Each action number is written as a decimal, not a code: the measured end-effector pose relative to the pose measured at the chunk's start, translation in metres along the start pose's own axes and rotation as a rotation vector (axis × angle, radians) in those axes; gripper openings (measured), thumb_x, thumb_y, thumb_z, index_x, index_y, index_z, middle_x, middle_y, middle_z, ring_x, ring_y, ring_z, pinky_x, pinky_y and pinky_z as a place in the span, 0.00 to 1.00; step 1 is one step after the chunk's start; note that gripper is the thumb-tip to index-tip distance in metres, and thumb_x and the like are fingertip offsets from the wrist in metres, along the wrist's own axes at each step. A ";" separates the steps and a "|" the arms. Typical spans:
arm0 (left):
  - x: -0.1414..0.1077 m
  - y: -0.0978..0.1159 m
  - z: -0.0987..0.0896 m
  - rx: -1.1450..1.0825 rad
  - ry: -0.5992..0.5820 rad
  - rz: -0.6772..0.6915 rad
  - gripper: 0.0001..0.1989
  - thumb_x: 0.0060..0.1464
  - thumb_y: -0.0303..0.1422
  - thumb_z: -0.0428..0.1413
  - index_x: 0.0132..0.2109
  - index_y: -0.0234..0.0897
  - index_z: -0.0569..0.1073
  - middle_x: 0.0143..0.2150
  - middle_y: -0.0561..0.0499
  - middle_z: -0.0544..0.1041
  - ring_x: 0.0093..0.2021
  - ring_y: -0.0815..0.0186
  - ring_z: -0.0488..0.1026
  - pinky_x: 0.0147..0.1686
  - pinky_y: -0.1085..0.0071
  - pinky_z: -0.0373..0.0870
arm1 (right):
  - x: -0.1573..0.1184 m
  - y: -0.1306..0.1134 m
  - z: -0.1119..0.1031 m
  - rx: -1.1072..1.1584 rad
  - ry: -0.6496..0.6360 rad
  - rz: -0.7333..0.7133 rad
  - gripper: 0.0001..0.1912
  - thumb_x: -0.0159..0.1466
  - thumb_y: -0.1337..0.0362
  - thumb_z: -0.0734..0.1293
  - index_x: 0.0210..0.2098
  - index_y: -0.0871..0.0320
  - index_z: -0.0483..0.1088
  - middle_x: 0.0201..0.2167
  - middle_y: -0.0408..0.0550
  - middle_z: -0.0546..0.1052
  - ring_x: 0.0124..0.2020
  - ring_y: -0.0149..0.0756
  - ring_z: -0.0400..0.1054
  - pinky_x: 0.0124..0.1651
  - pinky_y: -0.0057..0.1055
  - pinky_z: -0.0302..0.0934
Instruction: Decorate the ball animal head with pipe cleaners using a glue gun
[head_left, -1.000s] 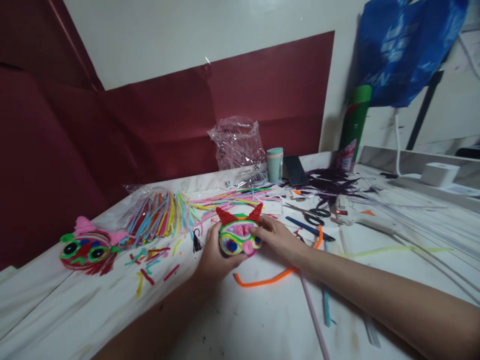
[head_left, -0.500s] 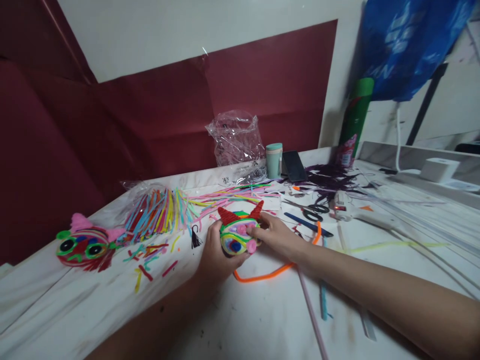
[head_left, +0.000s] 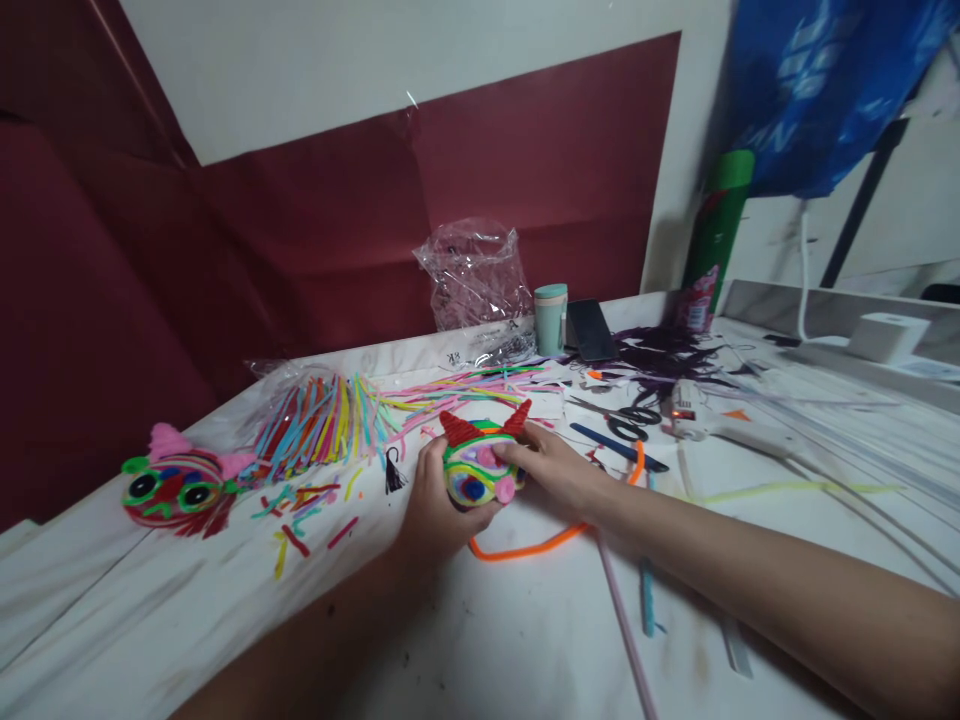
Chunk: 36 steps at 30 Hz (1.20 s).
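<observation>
Bare hands (head_left: 553, 468) — bare forearms (head_left: 739, 565), slender, tapering to wrists — small dark spot (head_left: 331, 609) on left one.

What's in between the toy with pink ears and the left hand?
Short, coloured fuzzy bits and, nearer the left hand, a little black tassel. The head view shows them.

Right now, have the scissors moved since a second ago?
No, the scissors haven't moved; they lie in the same spot, judged against the pale green cup.
</observation>
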<state>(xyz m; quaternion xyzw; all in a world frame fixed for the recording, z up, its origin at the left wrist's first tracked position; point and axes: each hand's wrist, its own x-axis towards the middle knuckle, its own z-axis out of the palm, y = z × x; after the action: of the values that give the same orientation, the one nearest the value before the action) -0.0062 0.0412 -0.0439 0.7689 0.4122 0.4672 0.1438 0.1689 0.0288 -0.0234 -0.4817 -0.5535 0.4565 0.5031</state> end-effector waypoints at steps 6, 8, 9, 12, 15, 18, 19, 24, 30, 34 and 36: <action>-0.003 0.001 0.004 0.078 0.048 0.101 0.40 0.35 0.41 0.64 0.55 0.34 0.57 0.50 0.39 0.65 0.53 0.49 0.63 0.53 0.55 0.61 | -0.004 -0.003 0.006 0.055 0.033 0.008 0.23 0.51 0.56 0.71 0.44 0.58 0.67 0.41 0.50 0.77 0.40 0.41 0.71 0.41 0.33 0.66; -0.004 0.000 0.005 0.129 0.059 0.146 0.41 0.35 0.42 0.64 0.55 0.34 0.56 0.50 0.38 0.64 0.54 0.48 0.63 0.52 0.53 0.61 | -0.005 0.000 0.009 0.068 0.073 0.009 0.24 0.50 0.57 0.71 0.44 0.59 0.66 0.41 0.50 0.77 0.40 0.42 0.72 0.42 0.34 0.66; -0.004 0.000 0.006 0.157 0.062 0.163 0.41 0.36 0.42 0.63 0.55 0.33 0.55 0.50 0.38 0.64 0.54 0.48 0.62 0.52 0.52 0.61 | -0.005 0.001 0.011 0.073 0.092 0.004 0.24 0.50 0.58 0.71 0.44 0.59 0.66 0.41 0.50 0.77 0.40 0.42 0.72 0.42 0.34 0.66; -0.003 0.001 0.005 0.209 0.055 0.185 0.40 0.38 0.42 0.62 0.55 0.32 0.54 0.50 0.37 0.63 0.53 0.49 0.63 0.51 0.52 0.63 | -0.006 0.002 0.012 0.096 0.094 -0.015 0.24 0.50 0.56 0.71 0.44 0.58 0.66 0.41 0.50 0.77 0.41 0.42 0.72 0.43 0.35 0.66; -0.003 0.001 0.005 0.212 0.051 0.185 0.40 0.38 0.42 0.62 0.55 0.33 0.54 0.49 0.37 0.64 0.53 0.49 0.64 0.50 0.53 0.64 | -0.007 0.000 0.013 0.133 0.063 0.012 0.24 0.50 0.55 0.71 0.43 0.58 0.67 0.41 0.51 0.77 0.41 0.43 0.72 0.42 0.36 0.66; -0.004 0.000 0.005 0.201 0.063 0.207 0.40 0.37 0.41 0.63 0.55 0.33 0.54 0.50 0.37 0.64 0.54 0.49 0.63 0.51 0.53 0.63 | -0.009 -0.001 0.015 0.115 0.116 0.041 0.23 0.50 0.57 0.71 0.43 0.58 0.66 0.40 0.51 0.77 0.41 0.43 0.72 0.43 0.37 0.66; -0.005 0.000 0.006 0.195 0.065 0.208 0.41 0.36 0.40 0.63 0.55 0.33 0.54 0.51 0.37 0.63 0.54 0.48 0.63 0.52 0.52 0.62 | -0.009 -0.001 0.016 0.103 0.139 0.041 0.23 0.50 0.57 0.72 0.43 0.58 0.66 0.40 0.51 0.77 0.41 0.44 0.71 0.43 0.37 0.66; -0.002 0.003 0.003 0.089 0.021 0.062 0.41 0.35 0.40 0.63 0.55 0.32 0.56 0.52 0.36 0.64 0.55 0.49 0.62 0.54 0.53 0.60 | -0.010 -0.001 0.014 0.159 0.061 0.003 0.24 0.50 0.53 0.71 0.42 0.58 0.67 0.40 0.50 0.76 0.42 0.42 0.70 0.43 0.35 0.64; 0.009 -0.004 -0.007 -0.345 -0.079 -0.324 0.44 0.34 0.33 0.66 0.58 0.37 0.54 0.54 0.41 0.66 0.53 0.54 0.66 0.52 0.58 0.63 | 0.000 0.001 0.002 0.188 0.099 0.064 0.23 0.57 0.45 0.61 0.38 0.58 0.69 0.36 0.48 0.75 0.37 0.38 0.69 0.36 0.31 0.60; 0.014 -0.007 -0.012 -0.444 -0.062 -0.460 0.43 0.35 0.31 0.65 0.58 0.38 0.54 0.53 0.43 0.68 0.51 0.57 0.68 0.51 0.61 0.64 | 0.010 0.009 -0.006 0.143 0.195 0.034 0.18 0.54 0.49 0.65 0.30 0.59 0.67 0.28 0.45 0.72 0.28 0.32 0.64 0.30 0.28 0.55; 0.016 -0.005 -0.014 -0.424 -0.060 -0.479 0.42 0.35 0.30 0.64 0.57 0.38 0.55 0.52 0.44 0.69 0.51 0.58 0.69 0.51 0.62 0.64 | 0.013 0.011 -0.009 0.139 0.186 0.009 0.17 0.53 0.49 0.65 0.24 0.58 0.64 0.21 0.41 0.67 0.23 0.30 0.60 0.28 0.28 0.53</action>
<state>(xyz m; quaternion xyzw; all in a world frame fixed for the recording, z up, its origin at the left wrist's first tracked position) -0.0166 0.0541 -0.0302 0.6165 0.4704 0.4726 0.4187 0.1779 0.0431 -0.0321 -0.4884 -0.4693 0.4496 0.5824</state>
